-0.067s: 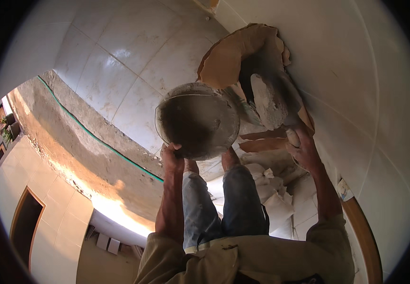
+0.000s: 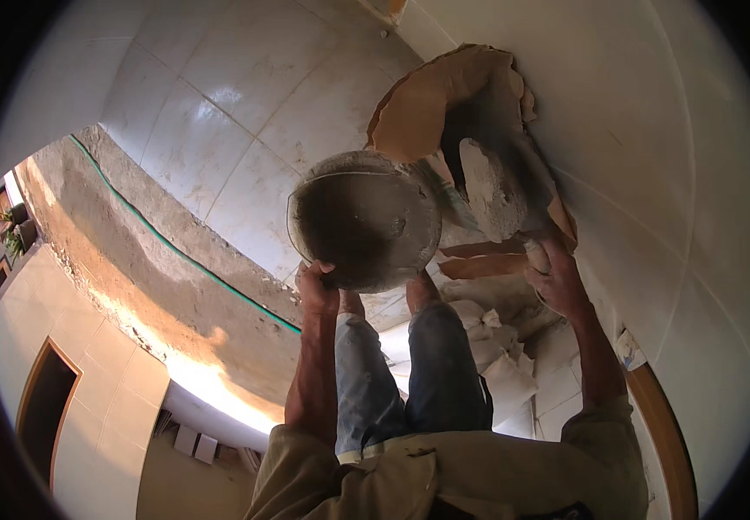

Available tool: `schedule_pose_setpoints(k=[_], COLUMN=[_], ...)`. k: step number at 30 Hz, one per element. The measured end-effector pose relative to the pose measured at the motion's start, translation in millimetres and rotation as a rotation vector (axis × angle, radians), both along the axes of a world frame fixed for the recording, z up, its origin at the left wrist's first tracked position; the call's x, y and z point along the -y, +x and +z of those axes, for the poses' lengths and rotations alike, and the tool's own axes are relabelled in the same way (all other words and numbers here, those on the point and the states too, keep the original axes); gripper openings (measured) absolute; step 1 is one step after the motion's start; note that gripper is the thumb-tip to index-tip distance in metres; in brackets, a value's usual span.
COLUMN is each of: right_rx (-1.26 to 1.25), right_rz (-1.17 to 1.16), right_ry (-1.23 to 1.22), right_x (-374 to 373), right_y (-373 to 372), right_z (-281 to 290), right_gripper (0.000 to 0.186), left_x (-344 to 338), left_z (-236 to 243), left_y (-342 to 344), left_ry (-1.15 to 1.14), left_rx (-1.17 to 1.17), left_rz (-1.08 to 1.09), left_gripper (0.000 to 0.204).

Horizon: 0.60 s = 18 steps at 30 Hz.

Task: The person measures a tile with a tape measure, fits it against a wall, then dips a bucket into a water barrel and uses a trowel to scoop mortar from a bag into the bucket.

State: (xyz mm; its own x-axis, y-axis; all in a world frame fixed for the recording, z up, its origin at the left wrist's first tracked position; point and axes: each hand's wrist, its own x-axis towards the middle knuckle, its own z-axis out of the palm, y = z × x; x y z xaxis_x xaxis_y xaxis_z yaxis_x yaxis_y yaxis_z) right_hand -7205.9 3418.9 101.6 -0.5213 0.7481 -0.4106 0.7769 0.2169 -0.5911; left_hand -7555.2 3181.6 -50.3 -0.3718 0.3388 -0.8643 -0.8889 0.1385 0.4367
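Observation:
A round, cement-crusted bucket (image 2: 429, 227) is tilted so that its dark inside faces me. My left hand (image 2: 318, 288) is closed on its near left rim, with the thumb over the edge. Right of the bucket stands a torn-open brown paper bag (image 2: 431, 108) with grey powder inside. My right hand (image 2: 559, 279) is wrapped round the pale handle of a trowel (image 2: 538, 255) at the bag's near side. The trowel's blade seems to be inside the bag, under a heap of grey powder (image 2: 492, 192), so its shape is hard to make out.
Pale tiled floor (image 2: 210, 130) stretches ahead, beside a wall (image 2: 635, 165) on the right. A green hose (image 2: 180, 249) runs along a rough, bare strip at the left. Crumpled pale sacks (image 2: 505, 364) lie by my right leg. A wooden door frame (image 2: 659, 425) stands at lower right.

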Motion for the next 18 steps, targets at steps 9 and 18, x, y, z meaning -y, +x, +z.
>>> schedule_pose_setpoints(k=[9, 18], right_rx=[0.119, 0.168], right_rz=[-0.074, 0.106], right_ry=[-0.420, -0.424], right_x=[16, 35], right_y=[-39, -62], right_z=[27, 10], right_gripper=[0.043, 0.052], left_x=[-18, -11], left_z=[18, 14], left_y=[7, 11], left_ry=[-0.031, -0.011], left_rx=[-0.031, -0.018], left_rz=[0.035, 0.107], left_gripper=[0.032, 0.034])
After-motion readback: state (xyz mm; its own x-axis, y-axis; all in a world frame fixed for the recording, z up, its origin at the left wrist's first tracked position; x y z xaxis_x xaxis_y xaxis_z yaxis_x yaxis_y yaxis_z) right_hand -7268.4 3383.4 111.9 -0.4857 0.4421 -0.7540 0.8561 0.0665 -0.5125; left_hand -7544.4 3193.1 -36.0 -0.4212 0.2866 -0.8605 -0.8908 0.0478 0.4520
